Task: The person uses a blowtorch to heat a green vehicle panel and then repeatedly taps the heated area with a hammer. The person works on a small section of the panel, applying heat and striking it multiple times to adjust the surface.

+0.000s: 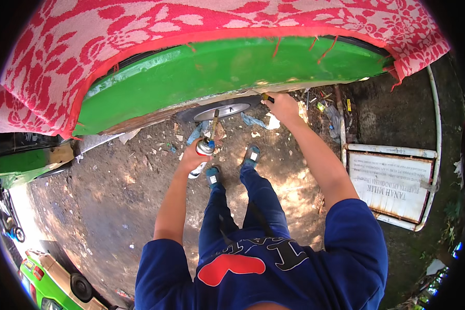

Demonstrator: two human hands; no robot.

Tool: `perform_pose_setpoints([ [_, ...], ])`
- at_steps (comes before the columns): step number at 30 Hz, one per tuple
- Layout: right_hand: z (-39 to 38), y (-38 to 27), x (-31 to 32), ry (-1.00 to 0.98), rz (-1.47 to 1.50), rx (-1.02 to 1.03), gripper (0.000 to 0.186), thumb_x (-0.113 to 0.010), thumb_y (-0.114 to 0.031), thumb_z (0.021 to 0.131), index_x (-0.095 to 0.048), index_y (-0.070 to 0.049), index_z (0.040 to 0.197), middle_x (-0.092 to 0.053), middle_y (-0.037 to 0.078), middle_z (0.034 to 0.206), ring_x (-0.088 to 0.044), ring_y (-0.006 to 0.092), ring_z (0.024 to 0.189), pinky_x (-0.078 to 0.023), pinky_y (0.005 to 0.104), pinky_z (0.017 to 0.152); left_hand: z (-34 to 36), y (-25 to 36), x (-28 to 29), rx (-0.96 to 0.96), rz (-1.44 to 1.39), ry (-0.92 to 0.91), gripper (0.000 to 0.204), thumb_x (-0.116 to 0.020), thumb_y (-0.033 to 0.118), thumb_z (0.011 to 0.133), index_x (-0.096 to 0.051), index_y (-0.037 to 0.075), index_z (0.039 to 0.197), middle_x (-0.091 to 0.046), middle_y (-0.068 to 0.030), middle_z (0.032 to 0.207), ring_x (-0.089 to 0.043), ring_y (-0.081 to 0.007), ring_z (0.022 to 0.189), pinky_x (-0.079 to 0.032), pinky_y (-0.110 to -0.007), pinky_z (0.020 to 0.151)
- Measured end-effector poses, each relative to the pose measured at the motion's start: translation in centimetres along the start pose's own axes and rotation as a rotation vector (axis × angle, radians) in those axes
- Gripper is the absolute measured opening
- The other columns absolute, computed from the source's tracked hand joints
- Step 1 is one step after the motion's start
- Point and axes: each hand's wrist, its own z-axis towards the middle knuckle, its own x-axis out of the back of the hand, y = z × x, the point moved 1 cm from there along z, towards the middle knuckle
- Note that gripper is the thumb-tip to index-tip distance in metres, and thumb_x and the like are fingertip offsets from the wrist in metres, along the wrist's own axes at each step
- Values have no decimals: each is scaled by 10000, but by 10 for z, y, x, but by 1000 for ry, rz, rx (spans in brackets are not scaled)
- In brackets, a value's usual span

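Left fingers (192, 157) wrapped around spray can (205, 149), right fingers (277, 103) gripping tool (266, 97), jutting out leftward

And sweeping across the far edge, a red-and-pink floral cloth (46, 67), loose red threads dangling from its hem! Over on the right, a white signboard (390, 181) sits in a rust-stained metal frame (392, 150), with crumpled grey plastic (334, 121) just beyond its far left corner. Pale chips litter the brown dirt ground (113, 196), a blue rag (253, 121) among them, far middle. And there, near left, a bright green vehicle (46, 285) showing red lights and a dark wheel (81, 287)!
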Motion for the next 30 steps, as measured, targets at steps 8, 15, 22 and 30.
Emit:
perform_pose_setpoints([
  [8,11,-6,20,-11,-122,108,291,-665,-330,867,-710,-159,1098,-704,168,947,-691,330,890,-571,445,759,12,5,-7,-27,-56,-4,793,-882,176,604,-532,7,1296,-663,-107,1148,-626,-196,1045,-480,-316,928],
  [15,32,-13,18,-84,-181,188,244,-638,-298,875,-719,-99,991,-707,177,912,-692,336,875,-570,450,761,26,20,-15,41,-28,-70,843,-885,199,587,-520,11,1323,-664,-118,1143,-631,-212,1044,-480,-327,941],
  [22,35,-11,23,-76,-118,146,243,-631,-305,880,-722,-109,991,-705,168,908,-688,330,885,-566,446,763,69,16,-37,7,-34,-136,857,-877,275,569,-533,11,1308,-662,-137,1136,-634,-266,1059,-469,-332,951],
  [30,19,42,14,115,78,60,328,-681,-361,850,-726,-175,1117,-710,148,934,-686,327,876,-558,416,784,106,47,-66,27,17,-175,930,-884,256,574,-480,-17,1366,-649,-158,1208,-621,-249,1105,-457,-322,971],
])
